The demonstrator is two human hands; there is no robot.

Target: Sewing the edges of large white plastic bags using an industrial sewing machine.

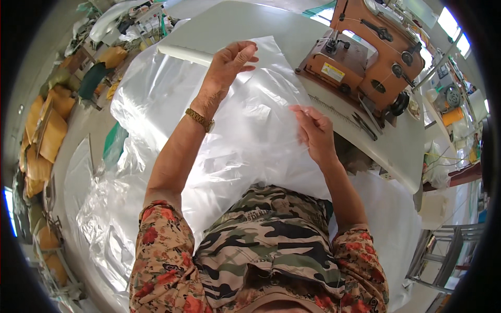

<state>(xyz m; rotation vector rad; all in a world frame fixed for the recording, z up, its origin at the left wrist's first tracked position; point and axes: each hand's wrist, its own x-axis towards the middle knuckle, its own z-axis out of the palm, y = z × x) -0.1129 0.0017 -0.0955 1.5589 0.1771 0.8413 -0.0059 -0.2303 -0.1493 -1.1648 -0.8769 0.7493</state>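
A large clear plastic sheet [229,151] drapes over the pale table and my lap, creased and shiny, and spills down to the left. Over its far part is my left hand [224,68], closed, thumb against the bent fingers, pinching the film; the exact grip is partly hidden. My right hand [315,130] is nearer me, by the sheet's right edge, slightly blurred, with thumb and forefinger pinched together on the film. A gold-coloured watch [200,120] is on my left wrist.
A brown sewing machine [360,57] stands on the table [224,21] at the far right. Dark thread snips [365,125] and a ruler strip [334,109] lie before it. Tan bundles [52,125] are piled at far left; a metal rack [443,253] stands at right.
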